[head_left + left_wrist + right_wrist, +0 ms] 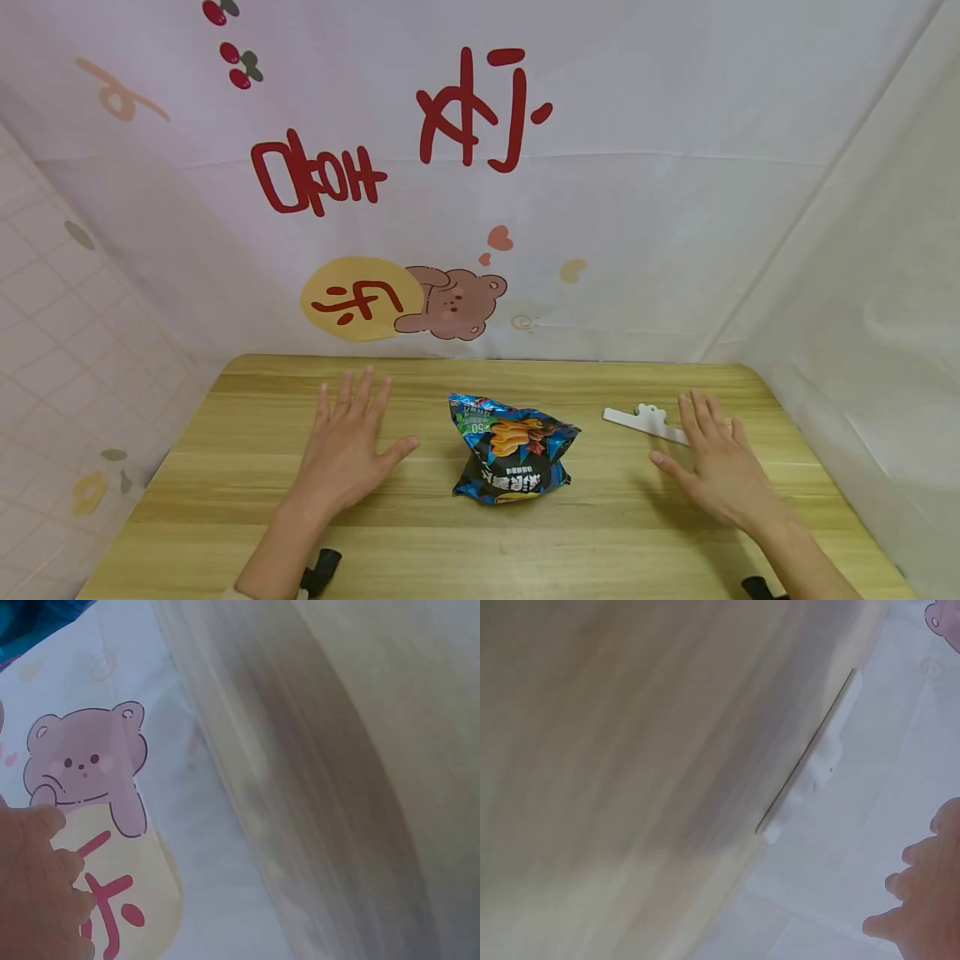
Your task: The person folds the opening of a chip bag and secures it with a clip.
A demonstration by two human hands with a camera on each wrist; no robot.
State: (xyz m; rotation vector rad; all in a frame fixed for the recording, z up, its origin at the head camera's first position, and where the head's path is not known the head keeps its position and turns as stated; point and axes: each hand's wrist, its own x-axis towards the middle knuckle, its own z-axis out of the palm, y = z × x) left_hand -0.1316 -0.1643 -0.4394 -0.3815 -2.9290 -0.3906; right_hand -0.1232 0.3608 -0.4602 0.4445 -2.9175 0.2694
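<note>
A blue and black snack bag (513, 454) stands near the middle of the wooden table, its printing upside down from my side. Left of the bag, my left hand (348, 454) is spread with straight fingers and holds nothing. To the right, my right hand (720, 467) is likewise spread, with nothing in it. Just beyond its fingers lies a white sealing clip (645, 421), partly covered by that hand in the head view. The right wrist view shows the clip (810, 769) from the side. A corner of the bag (34, 626) shows in the left wrist view.
The wooden table (495, 550) ends at a white cloth backdrop (637, 208) with a printed bear, hearts and red characters. More cloth hangs along the left and right sides. Black wrist mounts (322, 571) show below the hands.
</note>
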